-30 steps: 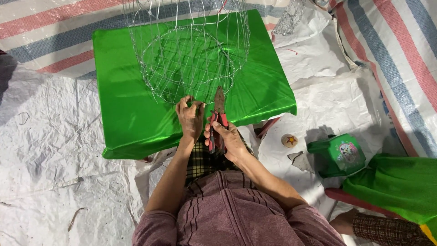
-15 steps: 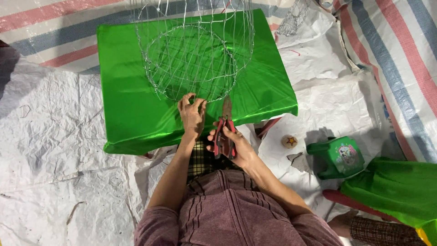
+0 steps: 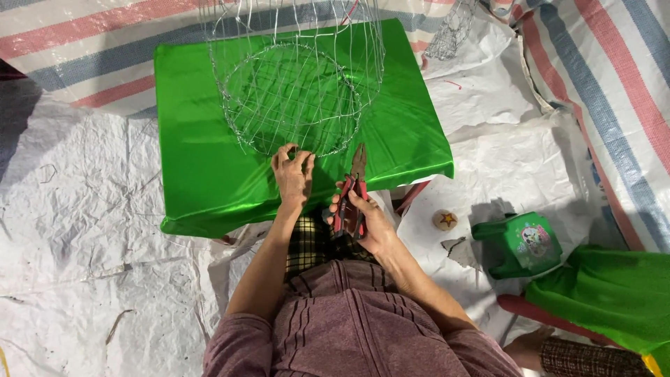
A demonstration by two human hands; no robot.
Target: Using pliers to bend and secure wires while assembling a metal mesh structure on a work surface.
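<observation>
wire basket under the fingers, pliers at its rim

the wire basket [image 3: 293, 98] stands on the green-covered table [image 3: 202, 174], at twelve o'clock from both hands. the left hand [image 3: 292, 178] curls its fingertips [image 3: 296, 152] onto the basket's near bottom ring, pinching the wire there. the right hand [image 3: 364, 220] is closed around the red handles of the pliers [image 3: 354, 188]; the nose points to twelve o'clock, just beside the ring at the left hand's three o'clock.

the basket's top is cut off by the upper edge. whether the plier tips touch wire is too fine to tell.
</observation>
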